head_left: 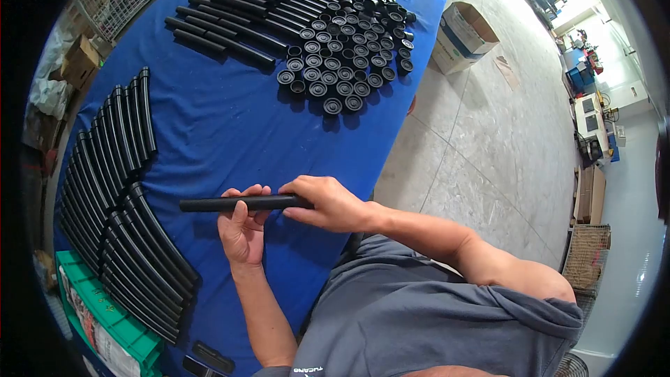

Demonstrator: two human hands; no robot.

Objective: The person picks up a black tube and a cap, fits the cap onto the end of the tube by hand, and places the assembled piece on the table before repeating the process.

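Observation:
Both hands hold one black tube (209,204) level above the blue table cloth (230,126). My left hand (243,227) wraps the tube near its middle from below. My right hand (328,202) grips its right end, covering the tip. Whether a cap sits under those fingers is hidden. A cluster of several black round caps (349,49) lies at the far right of the table.
Rows of black tubes (115,188) lie along the left side, and more tubes (258,7) lie at the far end. A green crate (105,328) stands at the near left. A cardboard box (464,35) sits on the floor to the right.

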